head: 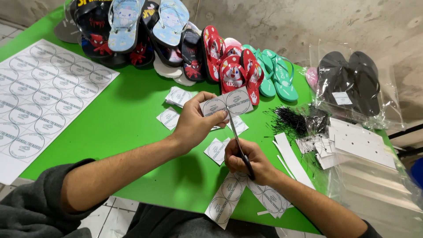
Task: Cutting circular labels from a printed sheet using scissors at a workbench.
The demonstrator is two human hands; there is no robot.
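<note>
My left hand (pixel 196 121) pinches a short strip of two round-printed white labels (pixel 227 103) above the green table (pixel 132 114). My right hand (pixel 246 161) grips a pair of scissors (pixel 238 141) whose blades point up at the strip's lower edge between the two labels. Cut single labels (pixel 216 150) lie under and around my hands. A longer uncut label strip (pixel 227 196) hangs at the table's near edge under my right wrist.
A large sheet of round labels (pixel 42 94) lies at the left. Several pairs of coloured flip-flops (pixel 176 39) line the back. Black sandals in a clear bag (pixel 350 81), a tangle of black plastic ties (pixel 293 121) and white card pieces (pixel 357 143) sit at the right.
</note>
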